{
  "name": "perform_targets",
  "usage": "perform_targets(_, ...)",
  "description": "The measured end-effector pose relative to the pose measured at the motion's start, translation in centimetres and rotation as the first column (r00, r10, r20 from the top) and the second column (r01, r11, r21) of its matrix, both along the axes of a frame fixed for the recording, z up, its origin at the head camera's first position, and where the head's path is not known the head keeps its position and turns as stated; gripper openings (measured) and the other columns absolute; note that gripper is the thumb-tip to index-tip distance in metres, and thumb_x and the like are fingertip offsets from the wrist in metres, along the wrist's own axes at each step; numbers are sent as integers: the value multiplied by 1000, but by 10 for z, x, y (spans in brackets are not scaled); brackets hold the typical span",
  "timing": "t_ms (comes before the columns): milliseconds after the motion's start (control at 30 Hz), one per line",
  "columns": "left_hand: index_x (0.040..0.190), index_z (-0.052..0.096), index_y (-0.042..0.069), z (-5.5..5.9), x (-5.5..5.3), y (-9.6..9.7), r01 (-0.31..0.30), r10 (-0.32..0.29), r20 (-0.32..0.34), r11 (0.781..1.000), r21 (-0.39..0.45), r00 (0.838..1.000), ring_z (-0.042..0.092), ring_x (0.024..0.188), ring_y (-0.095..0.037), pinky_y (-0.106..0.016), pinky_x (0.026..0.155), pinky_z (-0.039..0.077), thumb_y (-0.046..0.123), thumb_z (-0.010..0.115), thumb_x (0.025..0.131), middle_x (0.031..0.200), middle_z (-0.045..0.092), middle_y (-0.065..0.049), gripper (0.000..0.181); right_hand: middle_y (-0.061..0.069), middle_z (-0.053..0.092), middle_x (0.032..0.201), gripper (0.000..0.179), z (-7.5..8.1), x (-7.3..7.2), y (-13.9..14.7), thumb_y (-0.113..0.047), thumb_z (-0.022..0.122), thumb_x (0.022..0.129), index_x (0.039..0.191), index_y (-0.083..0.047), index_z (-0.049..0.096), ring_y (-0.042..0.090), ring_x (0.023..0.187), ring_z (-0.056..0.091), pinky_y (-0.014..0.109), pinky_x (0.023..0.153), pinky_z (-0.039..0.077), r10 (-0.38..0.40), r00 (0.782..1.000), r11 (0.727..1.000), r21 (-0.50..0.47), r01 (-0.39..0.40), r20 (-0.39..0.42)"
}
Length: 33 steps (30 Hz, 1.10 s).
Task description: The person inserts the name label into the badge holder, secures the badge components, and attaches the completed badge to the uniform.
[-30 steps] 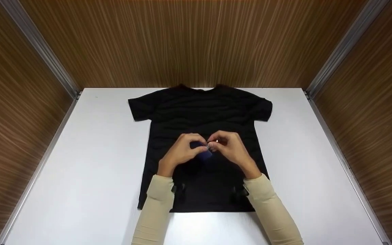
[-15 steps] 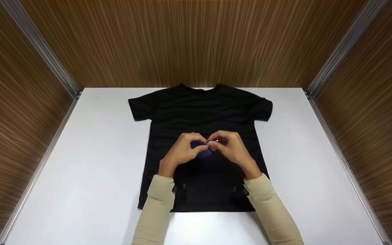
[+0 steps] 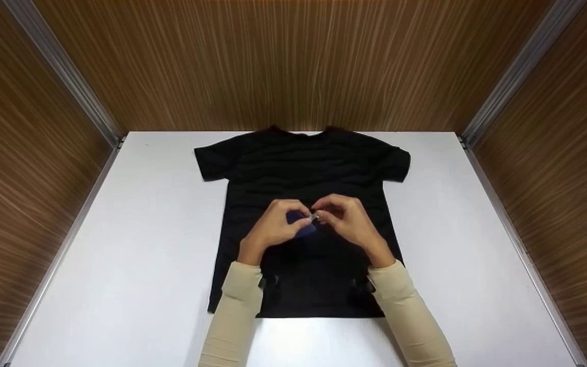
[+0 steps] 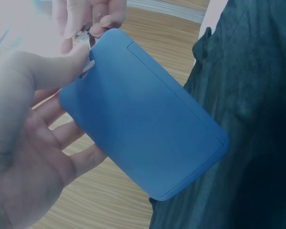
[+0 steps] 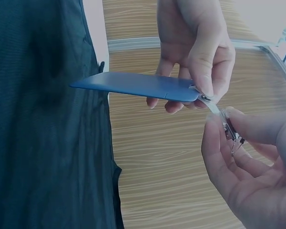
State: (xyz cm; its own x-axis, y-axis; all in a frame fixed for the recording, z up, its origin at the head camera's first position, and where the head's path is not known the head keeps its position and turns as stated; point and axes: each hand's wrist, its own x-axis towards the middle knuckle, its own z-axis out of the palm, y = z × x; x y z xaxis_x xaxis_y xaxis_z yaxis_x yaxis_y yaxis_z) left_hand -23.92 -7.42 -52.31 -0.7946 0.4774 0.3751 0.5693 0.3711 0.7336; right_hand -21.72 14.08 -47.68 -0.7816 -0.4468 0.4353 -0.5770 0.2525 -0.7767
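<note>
My left hand pinches the slotted top end of a flat blue badge holder, together with a short pale strap fixed there. The holder hangs in the air, seen nearly edge-on in the right wrist view. With thumb and fingertips my right hand pinches a small silver metal clip at the strap's other end. Both hands are close together above a black T-shirt spread on the table. My left fingers partly hide the holder in the head view.
The white table shows on both sides of the T-shirt, whose collar reaches its far edge. Wood-patterned panels with metal corner rails enclose the back and both sides.
My right fingertips have drawn slightly right, away from the left ones, and more of the clip and strap shows between them. The left hand keeps its hold on the badge holder.
</note>
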Motion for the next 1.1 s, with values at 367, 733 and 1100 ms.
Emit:
perform_targets(367, 102, 78, 8, -1, -1, 1, 2, -2, 31, 1000, -8, 1000, 71, 100, -20, -40, 95, 56, 14, 72, 95, 105, 77, -6, 11, 27, 72, 93, 9, 0, 1, 0, 13, 67, 91, 98, 14, 72, 41, 72, 70, 40, 65, 60, -29, 999, 1000, 3, 29, -34)
perform_targets(733, 104, 78, 10, -2, -2, -2, 22, -22, 22, 999, 25, 999, 71, 101, -19, -39, 96, 57, 16, 70, 98, 105, 77, -5, 12, 26, 72, 92, 9, 0, 0, -1, 12, 69, 90, 98, 12, 73, 39, 72, 71, 42, 65, 61, -24, 998, 1000, -4, 24, -52)
perform_targets(1100, 100, 78, 9, 2, 0, -2, -11, 11, 33, 1000, -1, 999, 71, 99, -17, -38, 96, 56, 13, 73, 95, 102, 77, -4, 8, 28, 71, 99, 13, 3, 2, -1, 11, 66, 92, 104, 13, 72, 41, 80, 72, 49, 71, 61, -3, 1000, 1000, 19, 3, 7)
